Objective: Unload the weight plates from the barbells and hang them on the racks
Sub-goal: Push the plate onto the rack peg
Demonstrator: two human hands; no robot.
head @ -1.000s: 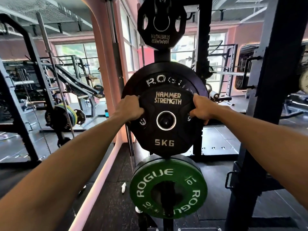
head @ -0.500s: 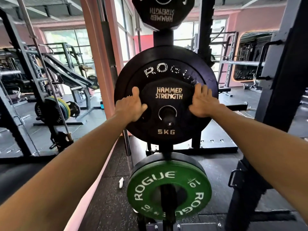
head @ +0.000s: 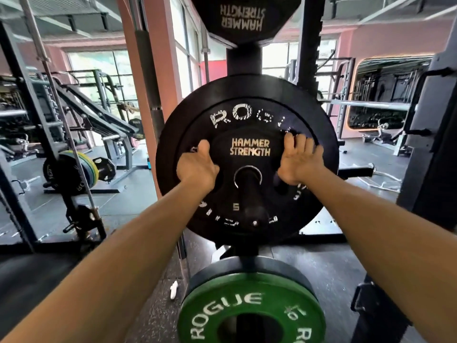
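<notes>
A small black 5 kg Hammer Strength plate (head: 249,147) hangs on the rack's peg (head: 252,194), flat against a larger black Rogue plate (head: 173,144) behind it. The peg's end sticks out toward me through the centre hole. My left hand (head: 197,167) presses its palm on the small plate's left side, thumb pointing up. On the plate's right side lies my right hand (head: 299,162), flat with its fingers spread. Neither hand grips the plate.
A green Rogue 10 plate (head: 247,303) hangs on the peg below, and another Hammer Strength plate (head: 242,18) above. A bare barbell (head: 61,115) leans at the left near stacked plates (head: 81,169). A dark rack upright (head: 432,144) stands close on the right.
My hands went from gripping the 5 kg plate's edges to pressing flat on its face. The plate slid back along the peg against the Rogue plate, and I have moved closer.
</notes>
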